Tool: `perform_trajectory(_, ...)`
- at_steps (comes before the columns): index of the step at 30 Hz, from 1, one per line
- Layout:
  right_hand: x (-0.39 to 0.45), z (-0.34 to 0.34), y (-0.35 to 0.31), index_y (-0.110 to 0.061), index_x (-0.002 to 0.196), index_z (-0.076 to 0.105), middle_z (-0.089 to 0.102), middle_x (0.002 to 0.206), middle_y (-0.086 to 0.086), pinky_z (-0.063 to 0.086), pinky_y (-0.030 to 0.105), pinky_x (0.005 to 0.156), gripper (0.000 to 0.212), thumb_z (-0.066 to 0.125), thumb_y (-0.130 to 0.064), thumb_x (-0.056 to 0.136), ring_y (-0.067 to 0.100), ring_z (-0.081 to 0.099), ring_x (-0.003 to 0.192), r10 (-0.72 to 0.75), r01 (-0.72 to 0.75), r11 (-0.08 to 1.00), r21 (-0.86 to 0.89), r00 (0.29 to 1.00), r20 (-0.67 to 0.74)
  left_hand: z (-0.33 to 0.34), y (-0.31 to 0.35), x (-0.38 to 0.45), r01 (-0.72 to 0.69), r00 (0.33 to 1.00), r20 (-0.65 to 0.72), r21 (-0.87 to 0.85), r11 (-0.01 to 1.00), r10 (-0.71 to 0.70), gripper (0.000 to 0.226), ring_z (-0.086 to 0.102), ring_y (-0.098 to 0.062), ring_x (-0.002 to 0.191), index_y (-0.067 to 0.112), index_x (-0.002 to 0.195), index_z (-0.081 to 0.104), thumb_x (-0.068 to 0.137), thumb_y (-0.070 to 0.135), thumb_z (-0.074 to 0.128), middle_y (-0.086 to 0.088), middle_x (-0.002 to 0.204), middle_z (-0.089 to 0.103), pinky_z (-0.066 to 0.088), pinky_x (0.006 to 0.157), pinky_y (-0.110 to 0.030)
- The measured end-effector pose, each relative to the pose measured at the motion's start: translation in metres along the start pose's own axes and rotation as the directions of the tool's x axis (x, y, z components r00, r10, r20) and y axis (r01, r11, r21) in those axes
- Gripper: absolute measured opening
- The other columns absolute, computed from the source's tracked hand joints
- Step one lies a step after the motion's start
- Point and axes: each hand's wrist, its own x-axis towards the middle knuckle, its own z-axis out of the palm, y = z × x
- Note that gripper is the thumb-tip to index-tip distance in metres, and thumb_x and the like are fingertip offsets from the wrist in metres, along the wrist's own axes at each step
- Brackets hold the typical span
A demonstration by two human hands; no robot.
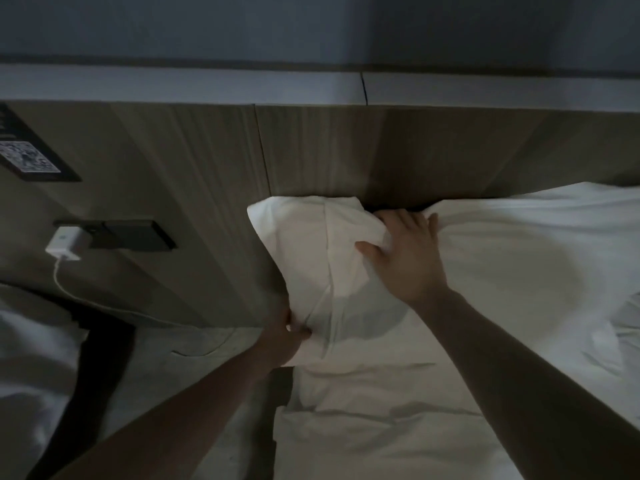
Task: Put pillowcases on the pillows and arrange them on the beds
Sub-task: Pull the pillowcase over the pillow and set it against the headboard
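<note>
We have the soft white cased pillow [311, 258] at the head of the white-sheeted bed [381, 427], leaning on the brown wooden headboard [346, 150]. Its long axis seems to run right, along the headboard. Our left hand [287, 337] pinches the near left corner; our right hand [405, 251] lies spread on top, nearer the middle. A white charger [65, 244] with its cable sits plugged in well apart on the left, so nothing blocks the pillow.

Dim hotel-style bedroom — white-sheeted bed [398, 410], wooden headboard panel [346, 150], wall socket (charger plugged in) [64, 244]
</note>
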Motion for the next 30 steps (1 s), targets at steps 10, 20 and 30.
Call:
perform_trajectory(10,0.032,-0.038,-0.029,-0.036,0.135,0.058,0.072,0.122,-0.007,0.051,0.045,0.099,0.061,0.062,-0.068,0.084,0.023,0.066,0.114,-0.085,0.068,0.995,0.068,0.949,0.305,-0.054,0.151,0.012,-0.31,0.951,-0.025,-0.129,0.942,0.309,0.065,0.073,-0.012,0.103,0.021,0.121,0.063,0.067,0.047,0.089,0.001,0.114,0.073,0.063,0.079,-0.032)
perform_trajectory(20,0.043,-0.023,-0.04,-0.031,0.107,0.076,0.077,0.098,-0.006,0.055,0.043,0.084,0.022,0.07,-0.025,0.087,0.022,0.07,0.091,-0.13,0.136,0.968,0.211,0.991,-0.045,-0.064,0.139,0.019,-0.387,0.916,-0.166,-0.123,0.914,0.366,0.021,0.072,-0.013,0.083,0.03,0.081,0.071,0.079,0.049,0.08,0.01,0.08,0.075,0.06,0.082,-0.044)
perform_trajectory(30,-0.01,-0.017,0.003,-0.026,0.142,0.051,0.061,0.138,0.003,0.016,0.063,0.12,0.074,0.058,-0.074,0.085,0.031,0.047,0.138,0.058,-0.069,0.99,-0.127,0.995,-0.086,-0.026,-0.003,-0.011,0.409,0.912,0.169,-0.379,0.83,-0.373,0.089,0.058,-0.02,0.121,0.025,0.14,0.052,0.071,0.079,0.07,0.002,0.141,0.052,0.038,0.104,-0.042)
